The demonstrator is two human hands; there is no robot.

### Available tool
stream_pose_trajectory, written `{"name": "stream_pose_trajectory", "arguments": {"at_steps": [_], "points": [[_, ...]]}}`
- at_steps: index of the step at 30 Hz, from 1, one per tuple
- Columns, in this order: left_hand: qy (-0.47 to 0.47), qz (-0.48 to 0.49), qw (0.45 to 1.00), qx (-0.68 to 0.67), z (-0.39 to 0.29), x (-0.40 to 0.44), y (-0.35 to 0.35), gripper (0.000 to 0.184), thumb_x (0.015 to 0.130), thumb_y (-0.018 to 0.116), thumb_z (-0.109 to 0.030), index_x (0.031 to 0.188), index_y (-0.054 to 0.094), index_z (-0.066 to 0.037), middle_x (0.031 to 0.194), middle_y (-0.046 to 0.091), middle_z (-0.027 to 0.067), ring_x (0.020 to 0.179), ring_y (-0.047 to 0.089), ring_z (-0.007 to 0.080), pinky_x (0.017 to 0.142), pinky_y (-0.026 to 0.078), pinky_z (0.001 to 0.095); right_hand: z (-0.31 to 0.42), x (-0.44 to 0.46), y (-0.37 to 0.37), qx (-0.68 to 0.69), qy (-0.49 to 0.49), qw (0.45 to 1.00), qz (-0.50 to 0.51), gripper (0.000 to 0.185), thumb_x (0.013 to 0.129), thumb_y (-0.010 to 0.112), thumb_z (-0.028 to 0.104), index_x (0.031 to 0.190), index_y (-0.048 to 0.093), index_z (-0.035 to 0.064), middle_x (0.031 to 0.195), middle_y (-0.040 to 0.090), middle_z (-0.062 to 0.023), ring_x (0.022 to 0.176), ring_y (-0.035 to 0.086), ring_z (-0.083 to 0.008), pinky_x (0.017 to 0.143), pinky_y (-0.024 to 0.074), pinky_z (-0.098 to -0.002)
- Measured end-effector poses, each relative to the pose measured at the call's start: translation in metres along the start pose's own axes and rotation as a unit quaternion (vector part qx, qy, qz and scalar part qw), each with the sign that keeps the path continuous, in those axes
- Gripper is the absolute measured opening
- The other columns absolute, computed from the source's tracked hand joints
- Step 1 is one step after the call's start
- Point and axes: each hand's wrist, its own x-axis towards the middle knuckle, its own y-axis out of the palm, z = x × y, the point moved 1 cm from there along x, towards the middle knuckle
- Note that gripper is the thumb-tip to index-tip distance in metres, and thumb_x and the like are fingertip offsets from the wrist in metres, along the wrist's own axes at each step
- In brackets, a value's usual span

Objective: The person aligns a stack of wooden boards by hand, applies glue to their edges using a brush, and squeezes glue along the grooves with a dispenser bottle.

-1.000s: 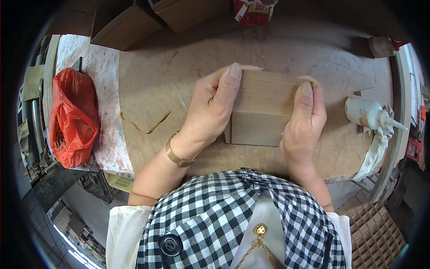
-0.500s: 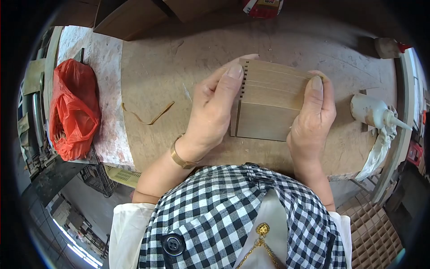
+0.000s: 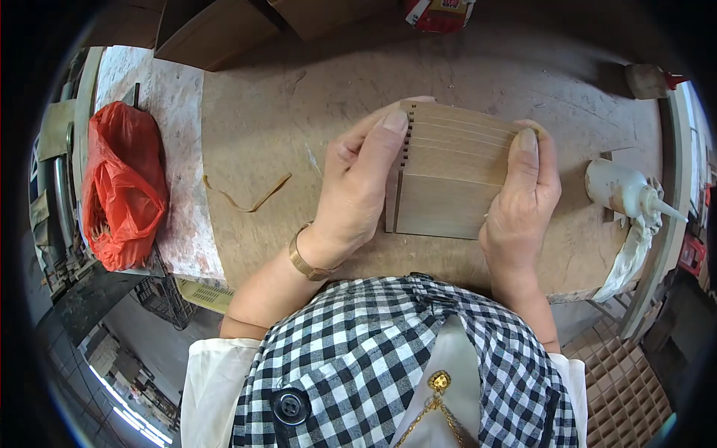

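Between my two hands is a small wooden box (image 3: pixel 450 198), held over the workbench. Its upper face shows several parallel slats or lines, and a row of small dark notches runs down its left edge. My left hand (image 3: pixel 362 168) grips the left side, thumb on the notched corner and fingers behind. My right hand (image 3: pixel 524 183) closes round the right side, with its thumb on the upper right corner. The far side and the underside of the box are hidden.
On the bench (image 3: pixel 261 119) lie a thin brown strip (image 3: pixel 258 201) and a red plastic bag (image 3: pixel 123 187) at left. A white glue bottle (image 3: pixel 616 184) rests at right, near another bottle (image 3: pixel 646 81). Brown boxes (image 3: pixel 216 33) and a red packet (image 3: pixel 439 15) stand at the back.
The box has tilted slightly, so its near edge sits a little lower in view. Both hands keep their hold on it.
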Motion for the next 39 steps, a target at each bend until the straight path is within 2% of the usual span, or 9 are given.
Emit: {"name": "stream_pose_trajectory", "arguments": {"at_steps": [4, 8, 17, 23, 29, 34, 39], "points": [[-0.072, -0.047, 0.995, -0.040, -0.002, 0.000, -0.001, 0.034, 0.091, 0.043, -0.023, 0.113, 0.055, 0.001, 0.097, 0.061, 0.0097, 0.083, 0.055, 0.0115, 0.074, 0.041, 0.0216, 0.000, -0.001, -0.001, -0.004, -0.003, 1.000, -0.003, 0.019, 0.093, 0.038, 0.015, 0.096, 0.052, 0.0019, 0.070, 0.047, -0.0003, 0.061, 0.037, -0.0089, 0.057, 0.0339, -0.0215], [-0.021, 0.013, 1.000, 0.013, -0.005, 0.004, 0.004, 0.032, 0.091, 0.044, -0.023, 0.108, 0.058, 0.000, 0.092, 0.062, 0.0086, 0.078, 0.055, 0.0104, 0.069, 0.042, 0.0204, -0.002, -0.001, 0.000, 0.001, -0.012, 1.000, -0.008, 0.020, 0.093, 0.038, 0.016, 0.096, 0.052, 0.0018, 0.071, 0.047, -0.0005, 0.062, 0.038, -0.0092, 0.058, 0.0343, -0.0219], [0.035, -0.006, 0.998, 0.051, 0.003, 0.006, 0.006, 0.031, 0.091, 0.044, -0.023, 0.106, 0.060, 0.000, 0.089, 0.062, 0.0082, 0.075, 0.055, 0.0099, 0.067, 0.042, 0.0194, -0.002, 0.001, 0.000, -0.007, -0.017, 1.000, -0.001, 0.021, 0.093, 0.039, 0.017, 0.096, 0.052, 0.0013, 0.072, 0.047, -0.0010, 0.063, 0.039, -0.0096, 0.059, 0.0349, -0.0228], [-0.014, 0.002, 1.000, -0.008, -0.003, 0.004, 0.006, 0.032, 0.090, 0.044, -0.023, 0.106, 0.061, -0.001, 0.089, 0.062, 0.0079, 0.075, 0.054, 0.0097, 0.068, 0.042, 0.0190, -0.002, -0.001, -0.001, 0.001, -0.023, 1.000, -0.002, 0.021, 0.093, 0.038, 0.017, 0.095, 0.052, 0.0012, 0.073, 0.048, -0.0011, 0.063, 0.039, -0.0099, 0.059, 0.0352, -0.0229], [-0.001, 0.021, 0.999, 0.036, -0.006, 0.011, 0.003, 0.033, 0.090, 0.044, -0.026, 0.104, 0.062, -0.002, 0.088, 0.062, 0.0079, 0.076, 0.054, 0.0108, 0.069, 0.041, 0.0199, -0.001, -0.002, -0.001, 0.007, -0.014, 1.000, -0.005, 0.020, 0.093, 0.038, 0.016, 0.095, 0.052, 0.0014, 0.073, 0.048, -0.0012, 0.063, 0.039, -0.0098, 0.059, 0.0351, -0.0225], [-0.003, 0.021, 1.000, 0.022, 0.000, 0.010, 0.005, 0.028, 0.090, 0.047, -0.022, 0.100, 0.063, -0.001, 0.079, 0.059, 0.0020, 0.068, 0.048, 0.0058, 0.062, 0.039, 0.0155, -0.002, -0.001, 0.000, -0.003, -0.021, 1.000, -0.003, 0.020, 0.093, 0.038, 0.016, 0.094, 0.052, 0.0015, 0.072, 0.048, -0.0012, 0.062, 0.039, -0.0096, 0.058, 0.0348, -0.0224], [-0.010, 0.052, 0.995, 0.084, -0.004, 0.013, 0.001, 0.034, 0.088, 0.047, -0.028, 0.102, 0.062, -0.001, 0.089, 0.062, 0.0085, 0.079, 0.054, 0.0130, 0.071, 0.041, 0.0229, -0.002, 0.001, 0.000, -0.005, -0.019, 1.000, -0.006, 0.019, 0.093, 0.038, 0.015, 0.094, 0.052, 0.0016, 0.071, 0.047, -0.0008, 0.061, 0.037, -0.0088, 0.056, 0.0339, -0.0219]]}}
